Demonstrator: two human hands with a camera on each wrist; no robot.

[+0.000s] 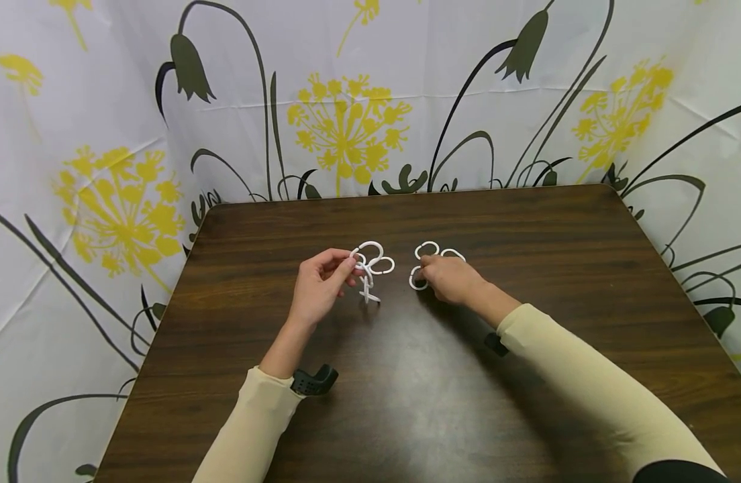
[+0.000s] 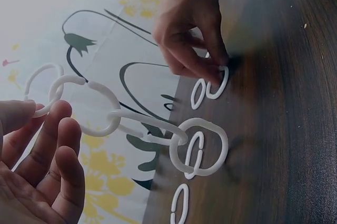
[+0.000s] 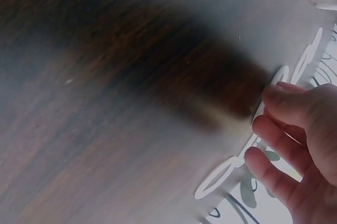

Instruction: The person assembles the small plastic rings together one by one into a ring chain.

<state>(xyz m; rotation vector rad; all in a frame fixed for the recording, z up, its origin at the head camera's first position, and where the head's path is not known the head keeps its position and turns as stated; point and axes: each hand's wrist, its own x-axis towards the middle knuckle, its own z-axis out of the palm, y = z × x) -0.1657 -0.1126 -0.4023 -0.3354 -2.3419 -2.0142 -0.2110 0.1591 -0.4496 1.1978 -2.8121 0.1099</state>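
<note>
A chain of white plastic C-shaped links [image 1: 370, 243] hangs from my left hand [image 1: 319, 285], which pinches one link between thumb and fingers. Several links dangle below the fingertips, and the left wrist view shows one rounded link [image 2: 226, 148] at the chain's lower end. My right hand [image 1: 450, 277] is down at the tabletop, its thumb and index finger pinching a loose white link [image 2: 226, 79]. Its other fingers are bent beside the link in the right wrist view. More loose links [image 1: 429, 243] lie just beyond the right hand, one partly hidden behind it [image 1: 454, 251].
Both hands work over a dark wood-grain table [image 1: 256, 322]. A white curtain [image 1: 237, 134] with yellow and green flower prints hangs behind its far edge. Dark bands [image 1: 313, 381] sit around the wrists at the cream sleeve cuffs.
</note>
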